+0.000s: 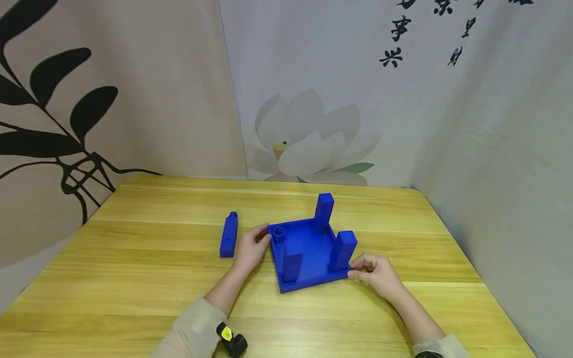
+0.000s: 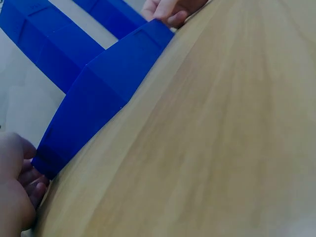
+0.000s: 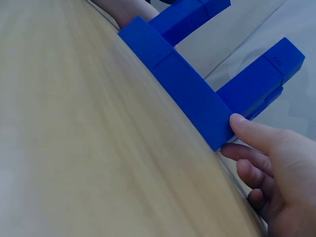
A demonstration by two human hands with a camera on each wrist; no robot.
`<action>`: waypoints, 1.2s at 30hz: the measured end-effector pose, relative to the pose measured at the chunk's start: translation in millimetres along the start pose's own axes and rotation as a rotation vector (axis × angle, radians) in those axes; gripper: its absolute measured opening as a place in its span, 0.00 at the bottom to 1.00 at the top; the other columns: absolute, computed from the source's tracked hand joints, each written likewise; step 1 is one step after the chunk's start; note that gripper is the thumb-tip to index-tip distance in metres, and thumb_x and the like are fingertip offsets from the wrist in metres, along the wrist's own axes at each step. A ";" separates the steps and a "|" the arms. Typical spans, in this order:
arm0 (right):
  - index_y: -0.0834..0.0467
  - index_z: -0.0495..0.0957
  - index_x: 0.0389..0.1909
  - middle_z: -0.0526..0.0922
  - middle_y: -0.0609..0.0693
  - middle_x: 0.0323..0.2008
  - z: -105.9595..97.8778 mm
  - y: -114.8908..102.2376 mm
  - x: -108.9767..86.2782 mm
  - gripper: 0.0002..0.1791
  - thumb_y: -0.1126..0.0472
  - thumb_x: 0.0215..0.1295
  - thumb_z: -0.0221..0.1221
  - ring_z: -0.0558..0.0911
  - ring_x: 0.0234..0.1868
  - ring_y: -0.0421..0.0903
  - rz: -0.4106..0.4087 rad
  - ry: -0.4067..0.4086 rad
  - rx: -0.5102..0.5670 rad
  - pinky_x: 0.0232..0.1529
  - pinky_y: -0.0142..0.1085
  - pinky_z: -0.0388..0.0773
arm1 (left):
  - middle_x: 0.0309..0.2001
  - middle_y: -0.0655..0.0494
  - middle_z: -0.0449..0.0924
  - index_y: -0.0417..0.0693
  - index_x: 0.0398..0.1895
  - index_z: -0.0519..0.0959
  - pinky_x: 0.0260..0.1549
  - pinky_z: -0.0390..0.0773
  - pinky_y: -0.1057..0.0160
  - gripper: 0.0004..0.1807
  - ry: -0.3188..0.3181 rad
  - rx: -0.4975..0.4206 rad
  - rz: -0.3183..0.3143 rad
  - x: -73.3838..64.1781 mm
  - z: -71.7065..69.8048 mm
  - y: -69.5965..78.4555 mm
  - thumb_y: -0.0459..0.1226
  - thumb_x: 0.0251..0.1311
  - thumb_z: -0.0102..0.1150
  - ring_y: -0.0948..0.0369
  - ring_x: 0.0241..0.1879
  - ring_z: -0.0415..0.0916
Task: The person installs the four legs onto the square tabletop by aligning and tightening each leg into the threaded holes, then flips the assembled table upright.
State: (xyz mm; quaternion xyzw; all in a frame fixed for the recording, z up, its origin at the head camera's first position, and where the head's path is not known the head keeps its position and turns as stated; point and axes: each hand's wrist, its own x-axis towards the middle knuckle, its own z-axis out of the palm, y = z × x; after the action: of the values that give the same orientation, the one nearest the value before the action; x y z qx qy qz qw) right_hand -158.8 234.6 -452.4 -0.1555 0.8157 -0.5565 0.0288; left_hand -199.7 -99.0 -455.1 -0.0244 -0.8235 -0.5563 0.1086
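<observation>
A blue square tabletop [image 1: 309,248] with a raised rim lies upside down on the wooden table. Upright blue legs stand at three corners: the back right leg [image 1: 324,209], the front right leg [image 1: 343,249] and the front left leg [image 1: 292,266]. A round socket [image 1: 278,233] shows at the back left corner. My left hand [image 1: 251,247] grips the rim beside that socket. At the front right corner, my right hand [image 1: 378,274] pinches the rim, thumb on the near side in the right wrist view. A loose blue leg [image 1: 229,234] with a narrow round end lies left of my left hand.
The wooden table [image 1: 134,278] extends around the blue parts to its far edge. Behind it hangs a pale curtain [image 1: 313,59] printed with leaves, a lotus and dark characters. A black wrist camera [image 1: 233,340] sits at my left sleeve.
</observation>
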 end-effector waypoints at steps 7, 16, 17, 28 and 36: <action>0.62 0.82 0.32 0.82 0.50 0.26 0.5 2.8 -5.6 0.09 0.65 0.52 0.71 0.76 0.22 0.39 -0.042 -0.063 -0.001 0.21 0.31 0.73 | 0.55 0.39 0.76 0.32 0.61 0.72 0.55 0.72 0.52 0.23 -0.103 -0.026 -0.009 7.0 -1.3 0.4 0.30 0.62 0.59 0.47 0.55 0.73; 0.63 0.78 0.41 0.82 0.52 0.32 0.3 3.0 -5.1 0.16 0.67 0.52 0.70 0.78 0.27 0.40 -0.084 -0.130 -0.019 0.27 0.31 0.75 | 0.62 0.41 0.70 0.35 0.66 0.67 0.62 0.65 0.53 0.29 -0.221 -0.033 -0.037 12.5 -2.3 2.5 0.31 0.62 0.60 0.49 0.63 0.66; 0.64 0.77 0.43 0.82 0.53 0.31 0.2 3.1 -5.1 0.18 0.66 0.52 0.70 0.78 0.27 0.40 -0.076 -0.133 -0.024 0.27 0.31 0.75 | 0.62 0.41 0.69 0.35 0.66 0.66 0.62 0.64 0.53 0.29 -0.236 -0.038 -0.034 12.6 -2.7 3.2 0.31 0.62 0.60 0.49 0.63 0.65; 0.65 0.69 0.61 0.82 0.54 0.33 -2.2 1.7 -5.2 0.34 0.62 0.54 0.70 0.78 0.30 0.43 -0.055 -0.179 -0.050 0.33 0.33 0.76 | 0.68 0.35 0.58 0.32 0.71 0.55 0.65 0.58 0.51 0.34 -0.406 -0.080 0.016 13.7 -8.0 5.9 0.31 0.64 0.57 0.44 0.67 0.55; 0.61 0.68 0.64 0.76 0.52 0.28 -5.9 3.9 -3.8 0.34 0.61 0.56 0.68 0.75 0.29 0.43 -0.084 -0.251 -0.075 0.28 0.32 0.74 | 0.72 0.40 0.51 0.38 0.74 0.51 0.66 0.53 0.50 0.35 -0.490 -0.132 -0.065 14.8 -10.7 7.4 0.31 0.67 0.53 0.47 0.70 0.49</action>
State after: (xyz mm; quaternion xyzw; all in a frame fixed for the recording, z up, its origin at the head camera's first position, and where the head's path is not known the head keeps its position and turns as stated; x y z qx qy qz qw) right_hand -157.3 242.2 -454.2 -0.2588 0.8188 -0.5024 0.1012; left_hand -211.4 -107.2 -441.4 -0.1389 -0.7875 -0.5896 -0.1141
